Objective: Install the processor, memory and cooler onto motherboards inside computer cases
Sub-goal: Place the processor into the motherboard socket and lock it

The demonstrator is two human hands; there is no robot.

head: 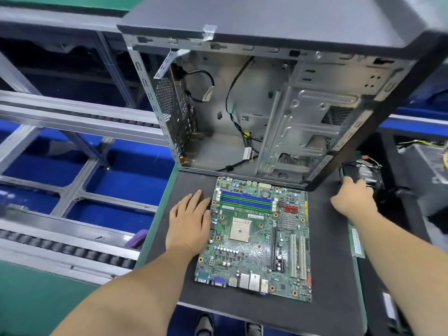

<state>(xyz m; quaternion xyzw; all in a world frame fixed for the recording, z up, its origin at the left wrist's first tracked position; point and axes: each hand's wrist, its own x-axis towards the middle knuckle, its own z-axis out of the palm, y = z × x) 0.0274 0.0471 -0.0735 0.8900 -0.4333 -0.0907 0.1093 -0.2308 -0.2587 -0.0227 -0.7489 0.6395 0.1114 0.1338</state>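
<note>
Our flat left hand (188,220) steadies the green motherboard (254,241) on the dark desk mat (327,275), near the open grey case (242,112); right hand (352,196) reaches a black cooler (363,174) at right, its grip unclear.

No legible text, brand or number anywhere. White sticker on motherboard (254,238), at 12 o'clock of the CPU socket (240,229): print too blurred to read. Label on cable tag inside case (266,98), at 6 o'clock of its interior: unreadable. Label on memory stick (356,241), at 3 o'clock of board: too small to read.
</note>
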